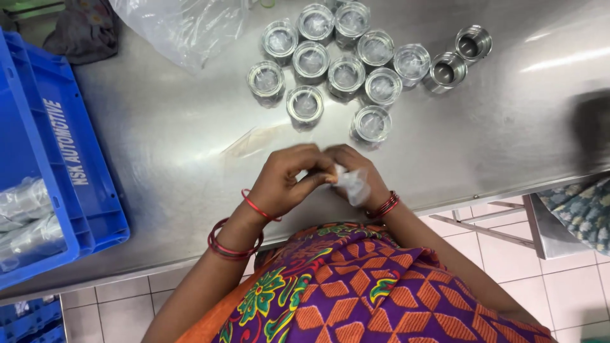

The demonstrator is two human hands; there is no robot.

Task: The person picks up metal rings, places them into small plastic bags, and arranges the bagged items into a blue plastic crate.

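Note:
My left hand [289, 178] and my right hand [356, 168] meet over the near edge of a steel table [171, 127]. Between their fingertips they pinch a small clear plastic bag [351, 185], which hangs crumpled below the right fingers. Red bangles ring both wrists. Farther out on the table stands a cluster of several short metal cylinders [346, 76], most with clear plastic over them. Two bare metal cylinders [457, 57] lie at the cluster's right end.
A blue plastic crate [57, 159] holding wrapped parts sits at the left edge. A large clear plastic bag [184, 25] lies at the back left beside dark cloth [82, 28]. Tiled floor and a table frame [495, 222] show below right.

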